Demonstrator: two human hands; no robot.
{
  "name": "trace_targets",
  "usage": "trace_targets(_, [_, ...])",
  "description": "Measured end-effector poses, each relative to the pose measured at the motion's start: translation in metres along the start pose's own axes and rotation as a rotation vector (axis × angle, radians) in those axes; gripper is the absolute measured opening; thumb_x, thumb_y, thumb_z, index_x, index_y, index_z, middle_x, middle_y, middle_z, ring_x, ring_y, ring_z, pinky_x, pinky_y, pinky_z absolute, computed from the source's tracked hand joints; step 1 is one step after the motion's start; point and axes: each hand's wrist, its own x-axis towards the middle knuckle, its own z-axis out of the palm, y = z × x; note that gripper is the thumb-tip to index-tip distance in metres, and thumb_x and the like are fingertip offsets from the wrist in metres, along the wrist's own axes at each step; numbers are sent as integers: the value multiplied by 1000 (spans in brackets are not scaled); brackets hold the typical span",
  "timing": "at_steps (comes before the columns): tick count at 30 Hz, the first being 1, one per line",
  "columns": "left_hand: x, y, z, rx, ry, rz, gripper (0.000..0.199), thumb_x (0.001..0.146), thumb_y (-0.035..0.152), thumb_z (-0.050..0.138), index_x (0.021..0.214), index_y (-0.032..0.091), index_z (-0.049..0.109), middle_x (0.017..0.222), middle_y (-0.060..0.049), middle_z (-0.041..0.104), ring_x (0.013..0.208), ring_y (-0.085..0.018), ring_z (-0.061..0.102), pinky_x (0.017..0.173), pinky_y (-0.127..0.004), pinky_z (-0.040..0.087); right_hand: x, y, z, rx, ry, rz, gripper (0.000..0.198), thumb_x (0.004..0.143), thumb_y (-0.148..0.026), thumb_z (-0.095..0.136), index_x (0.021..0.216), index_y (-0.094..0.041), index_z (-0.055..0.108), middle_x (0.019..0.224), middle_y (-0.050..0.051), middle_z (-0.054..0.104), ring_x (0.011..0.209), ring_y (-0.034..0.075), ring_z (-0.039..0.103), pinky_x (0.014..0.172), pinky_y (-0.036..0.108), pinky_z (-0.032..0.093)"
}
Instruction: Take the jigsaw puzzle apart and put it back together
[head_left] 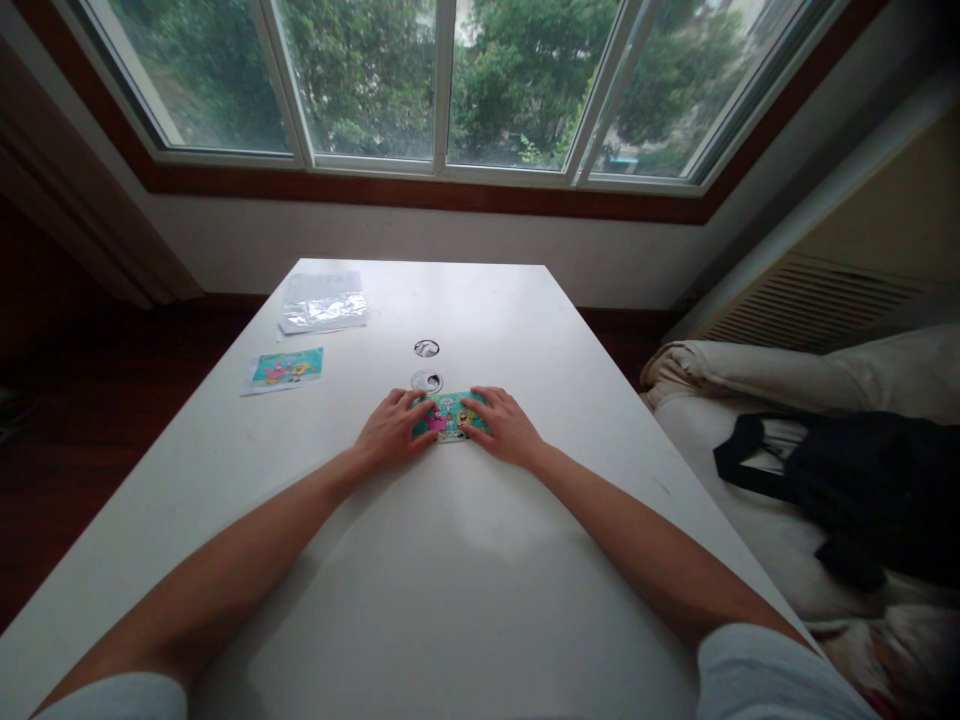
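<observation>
A small, bright cartoon picture [450, 417] in green, pink and yellow lies on the white table [465, 600]. My left hand [391, 428] holds its left end, fingers toward the far edge and thumb toward the near edge. At the opposite end, my right hand [506, 425] holds it in the same way, with fingers and thumb on the picture. Both ends are partly covered by my fingers. Just beyond the picture lies a round black-and-white disc [427, 381], close to my left fingertips. Farther off is a second round disc [427, 348].
A similar cartoon picture [288, 368] on a white sheet lies left of my hands. Behind it sits a clear plastic sleeve [324, 302] with paper. A window [442, 90] is beyond the table. A cream sofa [697, 420] with a dark garment [862, 490] stands at the right.
</observation>
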Motion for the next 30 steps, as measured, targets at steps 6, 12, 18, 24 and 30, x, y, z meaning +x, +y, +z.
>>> trace_targets(6, [0, 0, 1, 5, -5, 4, 52, 94, 49, 62, 140, 24, 59, 142, -11, 56, 128, -32, 46, 113, -50, 43, 0, -1, -1, -10, -8, 1, 49, 97, -49, 62, 139, -24, 61, 142, 15, 56, 132, 33, 48, 112, 53, 44])
trace_targets(12, [0, -2, 1, -10, -6, 11, 51, 94, 49, 62, 139, 25, 60, 143, -11, 56, 128, -32, 47, 112, -50, 43, 0, 5, -1, 15, -9, -28, 48, 97, -48, 63, 138, -25, 62, 141, 14, 56, 131, 32, 48, 111, 53, 44])
trace_targets(18, [3, -12, 3, 37, -36, 65, 48, 93, 23, 56, 140, 23, 59, 143, -10, 56, 125, -29, 49, 112, -48, 44, 1, 10, 0, 40, -7, -37, 35, 95, -25, 60, 130, -22, 63, 140, 12, 58, 131, 29, 49, 112, 50, 44])
trace_targets(24, [4, -17, 7, 45, -18, 65, 52, 90, 11, 50, 139, 24, 60, 142, -8, 58, 124, -27, 50, 111, -47, 45, 3, 11, 2, 83, 10, -23, 35, 90, -9, 52, 120, -22, 63, 140, 11, 59, 131, 27, 50, 114, 48, 43])
trace_targets(30, [4, -17, 7, 45, -26, 52, 54, 89, 10, 53, 139, 27, 60, 142, -7, 58, 124, -27, 50, 111, -46, 46, 3, 11, 1, 114, 14, 7, 37, 84, -1, 49, 111, -23, 64, 137, 9, 60, 130, 25, 51, 112, 47, 44])
